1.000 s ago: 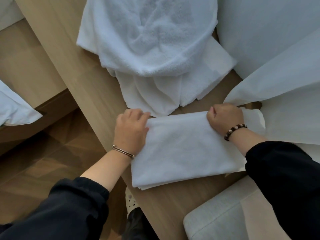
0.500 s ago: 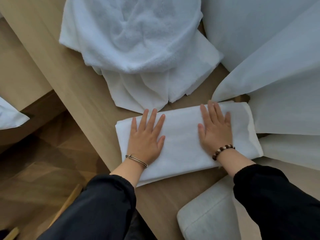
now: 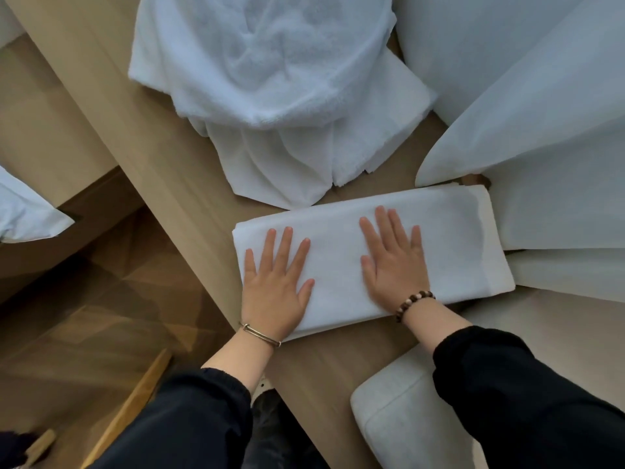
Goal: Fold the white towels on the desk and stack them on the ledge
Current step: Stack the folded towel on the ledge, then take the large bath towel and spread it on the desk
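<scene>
Head view: the folded towel lies on the wooden desk, and both palms are down flat on it, left hand and right hand, fingers spread straight. A rumpled towel pile sits just behind.

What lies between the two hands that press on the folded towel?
Only bare cloth of the folded towel lies between the left hand and the right hand, as the head view shows.

both hands flat: left, right, fingers spread.
</scene>
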